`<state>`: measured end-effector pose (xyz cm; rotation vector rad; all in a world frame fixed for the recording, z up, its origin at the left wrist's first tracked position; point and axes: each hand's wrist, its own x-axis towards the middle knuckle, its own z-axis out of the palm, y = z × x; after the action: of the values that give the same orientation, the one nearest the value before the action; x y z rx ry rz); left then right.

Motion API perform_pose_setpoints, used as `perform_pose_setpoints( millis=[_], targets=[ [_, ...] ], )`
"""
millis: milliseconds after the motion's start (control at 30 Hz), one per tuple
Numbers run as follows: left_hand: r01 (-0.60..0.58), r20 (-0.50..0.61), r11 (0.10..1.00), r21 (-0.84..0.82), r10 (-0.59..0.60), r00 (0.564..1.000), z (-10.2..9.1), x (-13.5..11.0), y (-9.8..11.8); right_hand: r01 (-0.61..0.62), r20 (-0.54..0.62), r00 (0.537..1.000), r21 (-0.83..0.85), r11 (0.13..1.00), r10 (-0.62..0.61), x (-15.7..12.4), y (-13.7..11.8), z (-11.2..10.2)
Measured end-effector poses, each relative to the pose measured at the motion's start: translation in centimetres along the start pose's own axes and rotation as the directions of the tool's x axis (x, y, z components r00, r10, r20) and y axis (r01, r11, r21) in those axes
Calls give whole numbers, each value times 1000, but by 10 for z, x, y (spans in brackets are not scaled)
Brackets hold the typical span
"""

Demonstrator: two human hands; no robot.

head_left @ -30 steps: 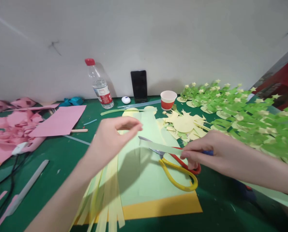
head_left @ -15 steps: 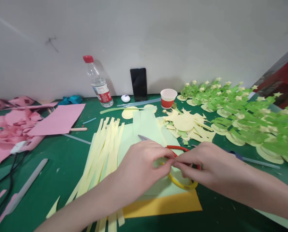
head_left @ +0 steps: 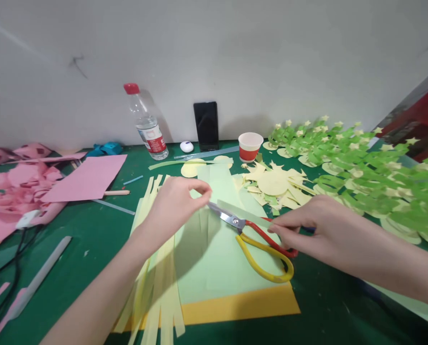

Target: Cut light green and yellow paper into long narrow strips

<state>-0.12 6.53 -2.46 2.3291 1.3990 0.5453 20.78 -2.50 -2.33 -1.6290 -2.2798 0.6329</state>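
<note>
My right hand [head_left: 307, 227] is closed in a pinch on the end of a pale green paper strip [head_left: 248, 214], which slants up to the left over the scissors. My left hand [head_left: 181, 199] is raised by the scissors' tip, thumb and forefinger pressed together; whatever they hold is too small to make out. Between the hands, scissors [head_left: 235, 222] with one red and one yellow handle lie on pale green paper sheets [head_left: 228, 268]. Long pale yellow paper strips [head_left: 159, 287] lie under my left forearm.
Yellow paper scraps [head_left: 274, 184] and rows of green paper plants [head_left: 361, 167] fill the right. At the back stand a bottle [head_left: 151, 134], a phone [head_left: 206, 125] and a paper cup [head_left: 250, 147]. Pink paper pieces [head_left: 23, 187] and a cable [head_left: 17, 268] lie left.
My hands, together over the scissors before, have moved apart: the left up and to the left, the right slightly to the right. The scissors and the pale green strip now show between them.
</note>
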Motion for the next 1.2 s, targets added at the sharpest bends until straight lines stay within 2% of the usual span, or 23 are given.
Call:
perform_pose_setpoints(
  millis=[67, 133, 200, 267, 300, 367, 433, 533, 600, 700, 800, 900, 1033, 1100, 1200],
  targets=[
    [35, -96, 998, 53, -29, 995, -3, 0, -1, 23, 33, 999, -2, 1000, -23, 0, -1, 0],
    [-15, -105, 1000, -16, 13, 994, -2, -4, 4, 43, 75, 996, -9, 999, -42, 2, -3, 1],
    [-152, -26, 978, -146, 149, 988, 3, -13, 14, 57, 108, 993, -12, 998, -55, 4, -5, 3],
    [-300, 59, 922, -243, 323, 945, 13, -24, 23, 81, 110, 991, -16, 997, -79, 6, -5, 7],
    [-365, 67, 891, -269, 395, 916, 18, -29, 27, 97, 101, 990, -21, 995, -94, 6, -5, 8],
    [-436, 61, 855, -282, 470, 881, 28, -37, 32, 117, 80, 990, -41, 992, -113, 6, -3, 12],
    [-463, 46, 845, -270, 491, 870, 34, -42, 33, 110, 83, 991, -69, 992, -104, 4, -2, 14],
    [-459, 38, 851, -254, 483, 875, 36, -42, 32, 102, 89, 992, -98, 990, -93, 3, -1, 16],
    [-427, 36, 871, -244, 448, 893, 33, -39, 31, 118, 56, 992, -104, 988, -113, 3, -1, 16],
    [-306, 59, 932, -194, 322, 945, 25, -29, 27, 102, -2, 995, -108, 989, -103, 5, -2, 12],
    [-196, 58, 974, -111, 203, 977, 18, -17, 20, 33, -8, 999, -101, 994, -34, 6, -2, 6],
    [-136, 23, 991, 2, 136, 990, 13, -6, 9, 3, -6, 1000, -76, 997, -4, 5, -1, 3],
    [-24, -94, 991, 132, 37, 995, 5, 0, -2, -13, -25, 1000, -3, 1000, 13, 3, -1, 0],
    [-22, -108, 998, 52, 28, 994, 1, -1, -2, -16, -6, 1000, 49, 999, 17, 4, -3, -1],
    [-121, 18, 980, -156, 125, 992, -2, -9, 8, -17, 48, 999, 160, 987, 9, 8, -5, -1]
  ],
)
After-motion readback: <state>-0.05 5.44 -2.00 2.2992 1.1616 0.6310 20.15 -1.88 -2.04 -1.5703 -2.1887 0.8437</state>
